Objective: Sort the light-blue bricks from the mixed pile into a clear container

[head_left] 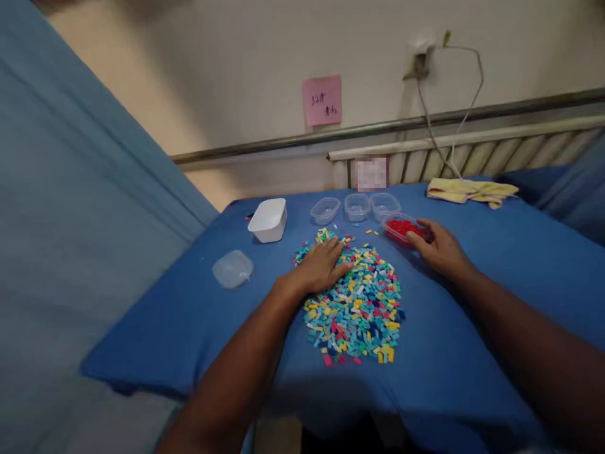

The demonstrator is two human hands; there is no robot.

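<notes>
A wide pile of small plastic building bricks (359, 302) in teal, yellow, pink, white and dark blue covers the middle of the blue-clothed table. My left hand (322, 265) rests on the upper left of this pile, fingers stretched out and palm down. At the pile's upper right, my right hand (442, 249) grips the near right rim of a clear plastic container (390, 236). Red pieces (404, 228) lie inside that container; their exact shape is too small to make out.
Three clear containers (325, 211) stand along the back. A white tub (268, 221) and a clear lid (233, 270) are on the left. A yellow cloth (467, 191) lies back right. Behind are a wall, a radiator (472, 157) and a cable (428, 120); a blue curtain (70, 221) hangs left.
</notes>
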